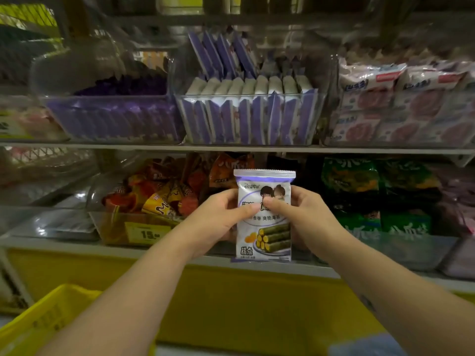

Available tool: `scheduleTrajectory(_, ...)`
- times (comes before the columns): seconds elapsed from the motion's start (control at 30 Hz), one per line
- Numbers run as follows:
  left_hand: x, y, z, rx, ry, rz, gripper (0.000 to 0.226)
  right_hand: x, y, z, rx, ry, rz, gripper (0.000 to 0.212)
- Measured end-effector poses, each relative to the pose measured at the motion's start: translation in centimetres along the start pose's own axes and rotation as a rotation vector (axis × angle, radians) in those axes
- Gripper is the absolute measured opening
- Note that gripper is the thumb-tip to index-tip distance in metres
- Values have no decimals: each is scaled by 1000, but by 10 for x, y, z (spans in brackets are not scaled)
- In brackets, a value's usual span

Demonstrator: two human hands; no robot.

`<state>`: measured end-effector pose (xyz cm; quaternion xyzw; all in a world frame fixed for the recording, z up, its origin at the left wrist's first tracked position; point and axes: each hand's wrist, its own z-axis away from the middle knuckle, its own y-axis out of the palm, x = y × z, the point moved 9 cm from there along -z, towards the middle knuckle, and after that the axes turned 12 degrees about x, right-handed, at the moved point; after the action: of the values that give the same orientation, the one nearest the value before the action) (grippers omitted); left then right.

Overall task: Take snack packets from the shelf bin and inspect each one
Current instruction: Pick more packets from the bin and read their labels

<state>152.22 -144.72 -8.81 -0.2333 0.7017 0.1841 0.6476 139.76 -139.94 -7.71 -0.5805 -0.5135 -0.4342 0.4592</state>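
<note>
1. I see both forearms reaching forward and upward from the bottom corners of the view, converging on one snack packet (264, 217) held upright in front of the lower shelf's front edge (180, 255).
2. My left hand (218, 219) is clamped on the packet's left side, thumb laid across the printed front, fingers curled behind.
3. My right hand (303, 217) grips the right side the same way, its thumb meeting the left thumb near the middle of the packet.
4. The packet is white and purple, printed face toward me, crimped seal on top.
5. Above, on the upper shelf, a clear bin (252, 119) holds rows of matching purple-edged packets standing on edge.
6. A yellow crate (43, 322) sits at the lower left corner, below my left forearm.
</note>
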Motion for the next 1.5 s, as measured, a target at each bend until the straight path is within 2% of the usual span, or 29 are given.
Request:
scheduleTrajectory(0.1,8,-9,-4,-120,51,21,35,-18,2,-3,46,42,44,19)
scheduleTrajectory(0.2,18,-14,-8,-182,73,109,29,-29,3,-6,76,39,56,21)
scheduleTrajectory(0.27,22,-15,-11,-178,83,143,23,-29,1,-7,82,33,33,23)
scheduleTrajectory(0.4,21,-12,-17,-141,106,243,20,-29,-3,-10,98,35,-183,42)
scheduleTrajectory(0.53,27,-10,-18,-162,75,301,18,-30,-4,-9,89,31,-283,35)
scheduleTrajectory(0.63,33,-12,-17,-218,45,313,23,-31,-10,-8,21,23,-282,21)
scheduleTrajectory(0.77,36,-12,-16,-223,32,268,29,-32,-11,-7,-7,35,-284,19)
scheduleTrajectory(0.97,33,-8,-14,-194,50,257,40,-35,-17,-5,-89,64,-223,34)
scheduleTrajectory(1.13,34,-10,-14,-219,88,350,40,-37,-13,-6,-58,61,-257,38)
scheduleTrajectory(1.23,34,-13,-13,-232,92,350,44,-36,-10,-8,34,69,-242,37)
scheduleTrajectory(1.3,32,-17,-11,-246,103,373,47,-34,-1,-7,185,98,-203,37)
scheduleTrajectory(1.4,31,-21,-10,-252,109,434,49,-42,13,2,407,239,-144,40)
scheduleTrajectory(1.5,35,-18,-11,-198,50,467,52,-47,14,9,450,324,-167,38)
